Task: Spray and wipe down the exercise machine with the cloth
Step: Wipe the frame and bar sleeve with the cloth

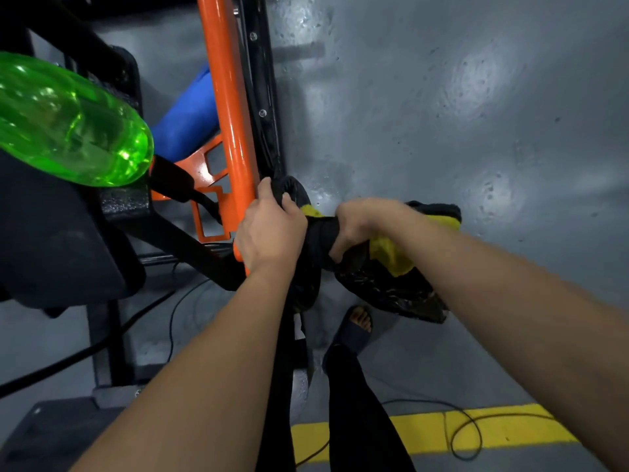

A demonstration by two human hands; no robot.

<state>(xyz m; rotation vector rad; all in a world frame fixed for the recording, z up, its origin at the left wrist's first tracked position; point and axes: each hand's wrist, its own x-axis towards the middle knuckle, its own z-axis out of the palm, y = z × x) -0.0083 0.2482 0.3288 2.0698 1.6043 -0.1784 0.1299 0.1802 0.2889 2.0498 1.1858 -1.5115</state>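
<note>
yellow-and-black cloth: bunched inside the right hand, whose fingers curl tight round it and press it onto the black handle. loose folds hang below the grip, and one yellow corner shows on its far side.

left hand: just beside the right-hand grip, fingers and thumb wrapped round the handle's rounded end. it reads as a steadying hold. whether any cloth lies under this palm cannot be told.

exercise machine: orange upright just beside the left hand's grip. black seat pad and blue roller lie farther out on that side, well apart from the cloth.

spray bottle: green, translucent, on its side, well apart from both grips and above the seat pad. neither hand is on it, and what carries it cannot be told.

floor items: sandalled foot below the grips; yellow line nearer the person.

progress, as judged: with the bottle out of hand and the cloth clamped on the handle, spraying of this part seems done and wiping is in hand. wetness on the handle cannot be made out. the upright, seat pad and roller have no cloth on them now and are likely left to do, perhaps with more spray.
</note>
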